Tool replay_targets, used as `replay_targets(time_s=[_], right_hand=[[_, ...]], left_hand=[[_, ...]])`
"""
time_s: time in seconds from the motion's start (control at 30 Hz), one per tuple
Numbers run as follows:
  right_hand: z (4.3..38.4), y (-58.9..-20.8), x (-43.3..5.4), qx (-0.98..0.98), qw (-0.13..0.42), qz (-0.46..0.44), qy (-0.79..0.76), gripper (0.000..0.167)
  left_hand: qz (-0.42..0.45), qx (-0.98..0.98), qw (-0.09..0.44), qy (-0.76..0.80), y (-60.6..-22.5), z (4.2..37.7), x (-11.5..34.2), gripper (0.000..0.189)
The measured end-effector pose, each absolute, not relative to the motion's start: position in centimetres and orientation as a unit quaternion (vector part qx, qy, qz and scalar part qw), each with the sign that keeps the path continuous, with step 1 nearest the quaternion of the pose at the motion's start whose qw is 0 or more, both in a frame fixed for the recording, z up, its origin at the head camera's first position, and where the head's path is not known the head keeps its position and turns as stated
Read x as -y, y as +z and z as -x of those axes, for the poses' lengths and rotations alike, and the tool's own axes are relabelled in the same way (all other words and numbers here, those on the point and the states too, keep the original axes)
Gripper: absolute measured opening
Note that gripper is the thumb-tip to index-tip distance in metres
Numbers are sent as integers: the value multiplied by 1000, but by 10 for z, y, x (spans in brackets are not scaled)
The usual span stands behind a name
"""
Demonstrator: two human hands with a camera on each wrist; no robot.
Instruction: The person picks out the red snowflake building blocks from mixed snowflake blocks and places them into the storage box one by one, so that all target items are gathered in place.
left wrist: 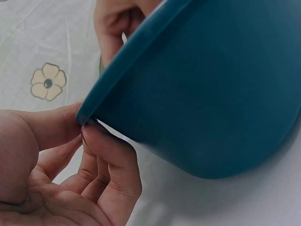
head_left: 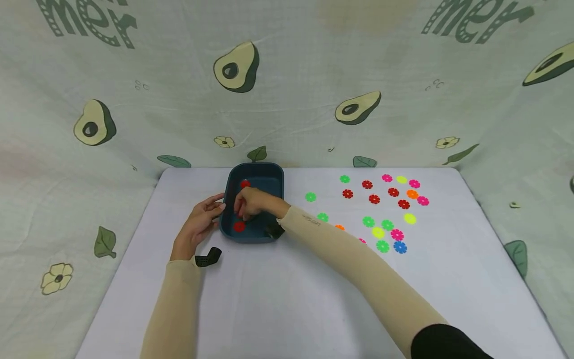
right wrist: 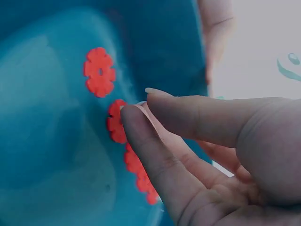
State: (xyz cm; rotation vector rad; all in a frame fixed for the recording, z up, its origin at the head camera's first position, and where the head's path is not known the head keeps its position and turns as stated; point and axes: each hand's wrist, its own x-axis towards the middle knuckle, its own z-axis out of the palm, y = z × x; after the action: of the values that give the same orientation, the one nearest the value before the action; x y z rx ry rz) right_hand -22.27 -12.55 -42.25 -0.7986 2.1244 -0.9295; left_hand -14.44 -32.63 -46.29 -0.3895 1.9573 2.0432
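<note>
The fingers (right wrist: 153, 153) of my right hand (head_left: 254, 202) are bent inside the tray (head_left: 267, 175), thumb tip close to index tip, and I cannot tell whether they pinch anything. One red disc (right wrist: 116, 121) shows right at my index fingertip; more red discs (right wrist: 134, 160) peek out past that finger, partly hidden by it. A separate red disc (head_left: 245, 184) lies in the tray beyond those fingers, and another (head_left: 239, 227) sits nearer to me than they do. To their left, my left hand (head_left: 200, 223) pinches the tray's rim, thumb against it and index finger underneath. Well off to the right of my right fingers, loose discs (head_left: 382, 247) in green, red, pink, yellow, orange and blue are scattered over the tabletop (head_left: 251, 299). Farthest out, past all my fingers, hangs an avocado-print cloth (head_left: 291, 40).
</note>
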Motion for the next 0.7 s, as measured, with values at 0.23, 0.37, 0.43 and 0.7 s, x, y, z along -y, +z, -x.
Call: replay_targets(time_s=[0.23,0.37,0.43,0.7], right_hand=[[222,-409,87,-804,307,323,-394,27],[220,-403,58,-797,288,311,-430,29],[218,-402,42,-795,276,302,-448,29],[209,-410,-18,-802,229,222,-505,32]], left_hand=[[139,-680,142,706,-464,146,324,59],[136,-677,141,710,-464,145,324,59],[133,-677,142,710,-465,145,324,60],[129,-679,144,708,-466,145,327,59]])
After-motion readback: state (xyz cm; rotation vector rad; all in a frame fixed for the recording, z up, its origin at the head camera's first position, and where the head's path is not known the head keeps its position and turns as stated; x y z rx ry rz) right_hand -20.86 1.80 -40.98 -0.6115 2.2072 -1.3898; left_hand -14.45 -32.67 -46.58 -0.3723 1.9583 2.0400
